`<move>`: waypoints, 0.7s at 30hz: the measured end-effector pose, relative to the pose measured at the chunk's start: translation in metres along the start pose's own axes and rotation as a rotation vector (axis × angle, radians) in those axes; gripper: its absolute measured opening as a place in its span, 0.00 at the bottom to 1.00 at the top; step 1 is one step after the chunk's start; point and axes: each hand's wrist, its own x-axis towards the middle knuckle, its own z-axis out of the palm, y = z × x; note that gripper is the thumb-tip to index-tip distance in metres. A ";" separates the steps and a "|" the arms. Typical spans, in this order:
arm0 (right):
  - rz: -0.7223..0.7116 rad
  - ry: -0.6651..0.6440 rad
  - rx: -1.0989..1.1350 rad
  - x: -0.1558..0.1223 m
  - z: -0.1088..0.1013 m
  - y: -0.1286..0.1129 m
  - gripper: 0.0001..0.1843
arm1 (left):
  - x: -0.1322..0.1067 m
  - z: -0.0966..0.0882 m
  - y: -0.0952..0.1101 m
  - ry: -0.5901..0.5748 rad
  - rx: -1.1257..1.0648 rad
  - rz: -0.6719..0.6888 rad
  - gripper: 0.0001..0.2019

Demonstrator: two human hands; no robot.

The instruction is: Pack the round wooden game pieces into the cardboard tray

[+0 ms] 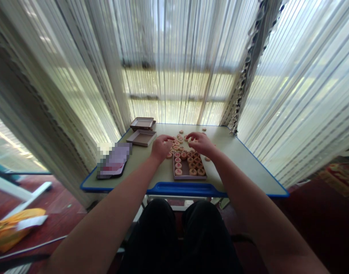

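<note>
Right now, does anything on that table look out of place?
Mildly: loose discs lie scattered beyond the nearest box, unlike those lined up inside, and one disc sits alone near the far edge of the table.

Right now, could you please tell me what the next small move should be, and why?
Perhaps bring the loose piece just left of the box into its gap with the left hand, which is nearby: bare floor shows between the filled columns. Whether that hand holds anything is unclear.

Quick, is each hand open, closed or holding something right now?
Left hand: half-curled beside loose, round, pale wooden game pieces; whether it holds one can't be told.
Right hand: bent near them too; grip can't be told.
</note>
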 end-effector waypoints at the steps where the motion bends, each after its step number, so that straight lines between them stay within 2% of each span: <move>1: -0.003 -0.009 -0.013 0.005 0.000 0.001 0.14 | 0.004 -0.001 -0.001 -0.002 0.007 -0.006 0.10; 5: -0.026 -0.053 -0.074 0.026 -0.004 0.004 0.12 | 0.024 -0.001 -0.002 -0.048 0.030 0.046 0.11; 12: -0.047 -0.127 -0.091 0.056 -0.006 0.011 0.12 | 0.057 0.015 -0.011 -0.068 0.107 0.090 0.10; 16: -0.035 -0.115 -0.081 0.063 0.003 0.024 0.12 | 0.059 0.024 -0.029 -0.047 0.217 0.092 0.11; 21: -0.021 -0.161 -0.143 0.068 0.022 0.036 0.13 | 0.057 0.030 -0.048 -0.136 0.310 0.074 0.12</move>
